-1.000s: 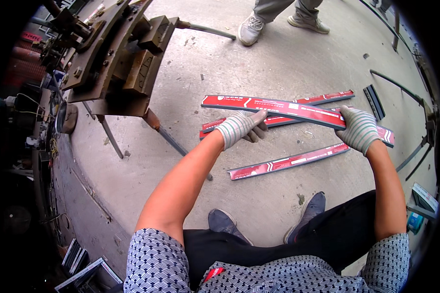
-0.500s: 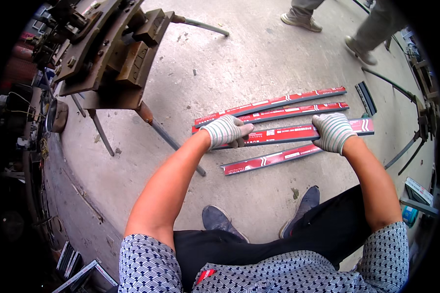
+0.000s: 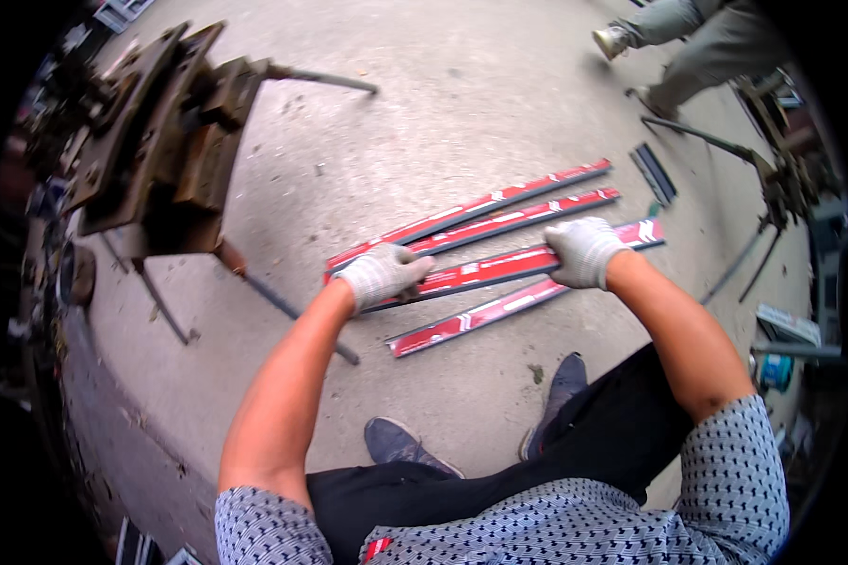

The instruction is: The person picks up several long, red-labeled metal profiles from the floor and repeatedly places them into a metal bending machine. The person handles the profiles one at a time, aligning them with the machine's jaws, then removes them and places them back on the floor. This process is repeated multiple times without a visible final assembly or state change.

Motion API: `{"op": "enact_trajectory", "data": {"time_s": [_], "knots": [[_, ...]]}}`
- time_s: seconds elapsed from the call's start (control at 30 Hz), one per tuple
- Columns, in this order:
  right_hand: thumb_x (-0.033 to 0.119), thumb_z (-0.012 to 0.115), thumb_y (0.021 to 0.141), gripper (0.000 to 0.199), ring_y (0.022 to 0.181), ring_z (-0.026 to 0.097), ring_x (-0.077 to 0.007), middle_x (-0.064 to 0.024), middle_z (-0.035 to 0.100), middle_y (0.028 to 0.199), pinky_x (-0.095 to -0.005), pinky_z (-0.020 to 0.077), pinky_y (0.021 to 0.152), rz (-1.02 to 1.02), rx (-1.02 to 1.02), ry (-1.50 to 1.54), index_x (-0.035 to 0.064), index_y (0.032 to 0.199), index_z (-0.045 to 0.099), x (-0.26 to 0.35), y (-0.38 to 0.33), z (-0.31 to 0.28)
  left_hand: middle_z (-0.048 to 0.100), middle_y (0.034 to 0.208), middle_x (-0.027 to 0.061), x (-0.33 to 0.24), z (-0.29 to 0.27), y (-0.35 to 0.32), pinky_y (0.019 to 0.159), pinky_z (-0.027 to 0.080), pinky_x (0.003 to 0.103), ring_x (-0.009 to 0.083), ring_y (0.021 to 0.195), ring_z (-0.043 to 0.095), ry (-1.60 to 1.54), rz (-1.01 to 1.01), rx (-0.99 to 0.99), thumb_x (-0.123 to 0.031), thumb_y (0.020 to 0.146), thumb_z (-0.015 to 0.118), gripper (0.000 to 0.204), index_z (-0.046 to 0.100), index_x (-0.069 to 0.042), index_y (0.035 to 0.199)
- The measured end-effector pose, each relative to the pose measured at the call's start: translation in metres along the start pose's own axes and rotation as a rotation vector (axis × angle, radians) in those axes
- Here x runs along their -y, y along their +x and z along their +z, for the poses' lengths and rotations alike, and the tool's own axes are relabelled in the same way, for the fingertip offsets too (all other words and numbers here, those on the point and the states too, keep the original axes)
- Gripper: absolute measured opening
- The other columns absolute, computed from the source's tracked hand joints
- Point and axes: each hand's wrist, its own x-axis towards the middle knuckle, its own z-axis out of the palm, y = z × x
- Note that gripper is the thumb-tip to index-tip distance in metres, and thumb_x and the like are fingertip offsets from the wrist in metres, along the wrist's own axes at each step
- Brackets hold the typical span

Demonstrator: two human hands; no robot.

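Observation:
A long, narrow profile strip (image 3: 490,270) with a red printed face and dark grey edges lies crosswise in front of me. My left hand (image 3: 384,273), in a pale striped knit glove, is closed round it near the left end. Gloved the same way, my right hand (image 3: 586,252) grips it further right, short of its light-printed right end. Two like strips, a far strip (image 3: 471,212) and a middle strip (image 3: 528,218), lie beyond it, meeting near my left hand. A nearer strip (image 3: 471,325) lies on the floor, its right part under the held strip.
A rusty metal machine frame (image 3: 174,169) on rod legs stands at the left. A short dark profile piece (image 3: 653,175) lies beyond the strips. Another metal stand (image 3: 773,179) is at the right, near a walking person's legs (image 3: 716,56). My shoes (image 3: 405,446) are on the concrete floor (image 3: 424,113).
The whole view has shifted, so the strips and machine sit further left. Both hands keep their grip on the same strip. The other person's legs have changed stride at the upper right.

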Motion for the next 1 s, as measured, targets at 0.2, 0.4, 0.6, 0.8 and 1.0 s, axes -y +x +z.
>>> {"op": "enact_trajectory", "data": {"time_s": [0.2, 0.4, 0.6, 0.8, 1.0], "knots": [[0.024, 0.068, 0.079, 0.039, 0.097, 0.073, -0.0329, -0.0192, 0.074, 0.104, -0.0451, 0.0576, 0.079, 0.019, 0.191, 0.031, 0.0029, 0.111, 0.071, -0.004, 0.008, 0.017, 0.071, 0.080, 0.0105, -0.013, 0.010, -0.006, 0.070, 0.056, 0.031, 0.0170, 0.069, 0.068, -0.052, -0.007, -0.038, -0.047, 0.100, 0.055, 0.051, 0.068, 0.003, 0.100], [0.023, 0.072, 0.077, 0.038, 0.096, 0.073, -0.0333, -0.0195, 0.074, 0.102, -0.0446, 0.0573, 0.079, -0.043, 0.299, 0.041, 0.0037, 0.110, 0.072, -0.001, 0.013, 0.076, 0.070, 0.080, 0.0125, -0.016, 0.015, -0.006, 0.066, 0.056, 0.030, 0.0166, 0.069, 0.067, -0.038, -0.016, -0.049, -0.044, 0.101, 0.056, 0.050, 0.068, 0.005, 0.097], [0.018, 0.075, 0.075, 0.039, 0.101, 0.073, -0.0310, -0.0172, 0.074, 0.109, -0.0448, 0.0573, 0.080, -0.010, 0.349, 0.035, 0.0069, 0.113, 0.076, 0.005, 0.023, 0.118, 0.071, 0.079, 0.0156, -0.007, 0.019, -0.001, 0.063, 0.055, 0.032, 0.0199, 0.070, 0.068, -0.036, -0.012, -0.044, -0.040, 0.101, 0.055, 0.048, 0.068, 0.006, 0.095], [0.016, 0.075, 0.076, 0.040, 0.104, 0.072, -0.0308, -0.0175, 0.074, 0.112, -0.0454, 0.0570, 0.080, -0.002, 0.323, 0.074, 0.0064, 0.114, 0.075, 0.006, 0.029, 0.141, 0.071, 0.079, 0.0163, 0.004, 0.022, 0.011, 0.062, 0.055, 0.032, 0.0211, 0.069, 0.068, -0.024, -0.014, -0.047, -0.038, 0.100, 0.055, 0.047, 0.068, 0.007, 0.092], [0.016, 0.073, 0.078, 0.040, 0.107, 0.071, -0.0313, -0.0177, 0.073, 0.115, -0.0462, 0.0566, 0.083, -0.004, 0.320, 0.105, 0.0061, 0.117, 0.074, 0.006, 0.031, 0.145, 0.070, 0.076, 0.0139, -0.002, 0.026, 0.009, 0.062, 0.056, 0.031, 0.0186, 0.067, 0.067, -0.050, -0.031, -0.039, -0.036, 0.101, 0.057, 0.044, 0.068, 0.006, 0.093]]}}
